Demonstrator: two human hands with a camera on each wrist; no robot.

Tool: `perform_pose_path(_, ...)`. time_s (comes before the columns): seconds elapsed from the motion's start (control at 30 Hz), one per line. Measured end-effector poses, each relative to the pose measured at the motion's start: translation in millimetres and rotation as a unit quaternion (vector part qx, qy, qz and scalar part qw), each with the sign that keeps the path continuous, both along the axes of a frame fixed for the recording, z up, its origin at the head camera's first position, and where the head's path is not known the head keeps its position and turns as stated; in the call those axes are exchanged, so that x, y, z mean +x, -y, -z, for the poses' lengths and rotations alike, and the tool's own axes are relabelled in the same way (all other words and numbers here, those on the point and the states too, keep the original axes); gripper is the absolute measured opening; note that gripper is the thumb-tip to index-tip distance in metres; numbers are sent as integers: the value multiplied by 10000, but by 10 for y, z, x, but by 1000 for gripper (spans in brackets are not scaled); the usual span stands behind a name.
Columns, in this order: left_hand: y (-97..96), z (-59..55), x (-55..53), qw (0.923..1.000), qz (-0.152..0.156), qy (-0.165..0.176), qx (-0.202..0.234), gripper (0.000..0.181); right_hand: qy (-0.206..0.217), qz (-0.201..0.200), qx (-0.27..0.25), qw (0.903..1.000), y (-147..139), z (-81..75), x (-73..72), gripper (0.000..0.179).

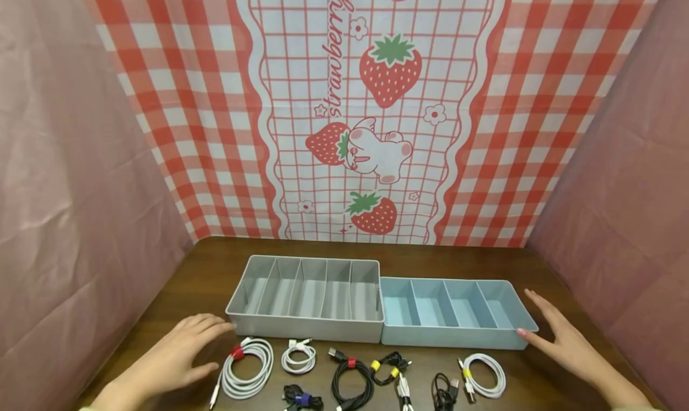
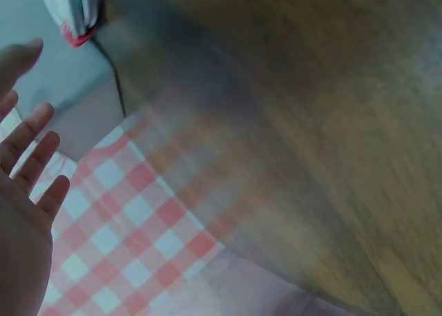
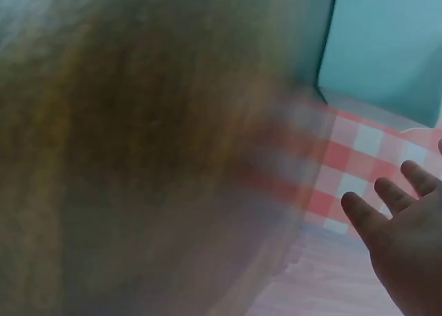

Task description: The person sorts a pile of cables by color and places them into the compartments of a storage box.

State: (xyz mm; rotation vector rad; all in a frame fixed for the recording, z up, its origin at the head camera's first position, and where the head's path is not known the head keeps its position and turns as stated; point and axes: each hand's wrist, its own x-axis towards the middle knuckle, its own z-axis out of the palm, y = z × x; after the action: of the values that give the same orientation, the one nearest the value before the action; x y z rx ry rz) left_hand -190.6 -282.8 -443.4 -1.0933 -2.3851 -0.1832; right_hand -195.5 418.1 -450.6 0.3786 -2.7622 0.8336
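My left hand (image 1: 180, 354) is held with its fingers extended at the front left corner of the grey divided box (image 1: 309, 329). Just right of its thumb lies a coiled white cable (image 1: 267, 363) with a red tie. On the other side, my right hand (image 1: 565, 342) spreads its thumb and fingers around the right end of the light blue divided box (image 1: 452, 337). Neither hand holds anything. In the wrist views the left fingers (image 2: 34, 147) and the right fingers (image 3: 366, 216) are apart and fairly straight.
In front of the boxes lie a small white cable (image 1: 298, 370), a black cable (image 1: 368, 384) with a red tie, a purple-tied black cable (image 1: 302, 400), a white cable (image 1: 500, 378) at right, and several more. A checked strawberry cloth (image 1: 441, 219) hangs behind the wooden table (image 1: 457, 261).
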Motion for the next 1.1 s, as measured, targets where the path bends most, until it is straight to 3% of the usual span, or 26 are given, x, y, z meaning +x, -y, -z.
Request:
perform_pose_path(0.23, -69, 98, -14, 9984, 437, 99, -339, 64, 141, -26, -100, 9998, -18, 77, -21, 82)
perform_pose_path(0.43, -140, 175, -86, 9952, 967, 97, -130, 54, 232, -11, -117, 9997, -6, 116, -40, 79)
perform_pose_path(0.57, -156, 216, -113, 9932, 1163, 81, -64, 45, 370, 23, -120, 9992, 20, 99, -52, 78)
perform_pose_path(1.1, -141, 269, -105, 9948, 962, 241, -219, 35, 195, 92, -8, 9998, 73, 53, -64, 78)
